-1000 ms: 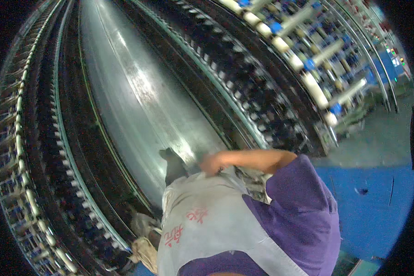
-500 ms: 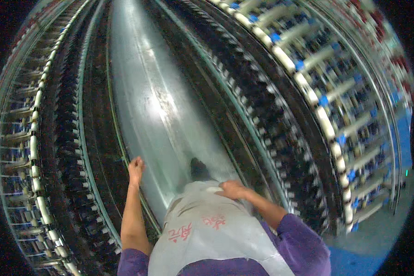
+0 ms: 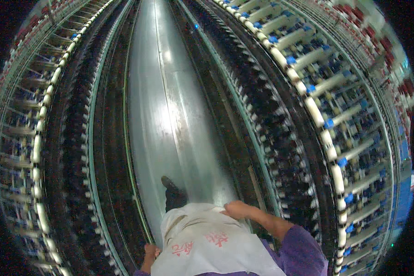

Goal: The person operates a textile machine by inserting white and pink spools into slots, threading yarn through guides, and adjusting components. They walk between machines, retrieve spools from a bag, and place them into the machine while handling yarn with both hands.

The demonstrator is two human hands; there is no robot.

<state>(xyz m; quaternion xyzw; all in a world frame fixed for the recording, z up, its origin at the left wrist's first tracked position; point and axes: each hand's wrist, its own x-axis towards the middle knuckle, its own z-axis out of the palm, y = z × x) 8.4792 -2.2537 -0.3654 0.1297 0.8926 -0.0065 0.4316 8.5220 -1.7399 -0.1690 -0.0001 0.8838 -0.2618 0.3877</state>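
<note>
My right hand (image 3: 238,210) is closed on the edge of the pale apron (image 3: 202,230) I wear, at its right front side. Folds in the cloth run away from that grip. Low beside the apron's left side hangs my left hand (image 3: 151,250), small in view and partly cut off by the cloth. Its fingers look curled in, and nothing shows in them. A dark shoe (image 3: 165,181) and trouser leg reach out past the apron onto the shiny grey floor (image 3: 152,152).
Long spinning machines flank the narrow aisle. White rollers (image 3: 315,112) line the right machine, with blue parts (image 3: 328,123) beside them. Similar rollers (image 3: 37,147) run along the left machine. Green-grey rails (image 3: 91,156) edge the dark rows. Reddish bobbins (image 3: 370,32) stand at the upper right.
My left hand has swung back from ahead of me to beside the apron. My right hand keeps hold of the apron. A foot shows further left, and the view has shifted along the aisle.
</note>
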